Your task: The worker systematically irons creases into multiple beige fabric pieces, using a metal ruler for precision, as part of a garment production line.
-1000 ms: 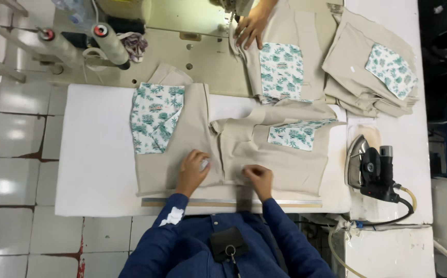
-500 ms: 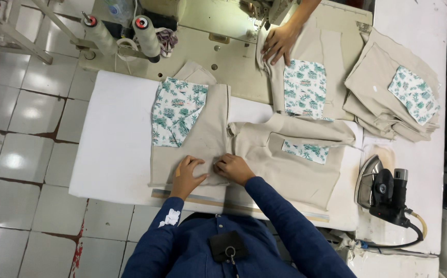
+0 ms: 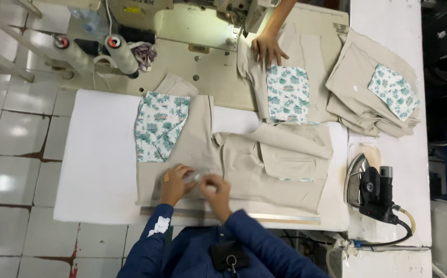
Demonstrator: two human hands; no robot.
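We see the left hand [image 3: 174, 183] shifted right since a second ago, now beside the right hand [image 3: 214, 186] near the bench's [image 3: 95, 170] front edge. Both press flat, fingers bent, on the beige garment piece [image 3: 198, 149], pinching a blurred spot; exact grip we cannot tell. Printed pocket lining [image 3: 159, 123] unmoved. Iron [image 3: 370, 188] at the right edge.

One camera only, worn on the worker's head, looking almost straight down. It sits well above the white table [image 3: 95, 170], close enough to take in both hands and far enough to catch the sewing machine [image 3: 192, 15] across from them.
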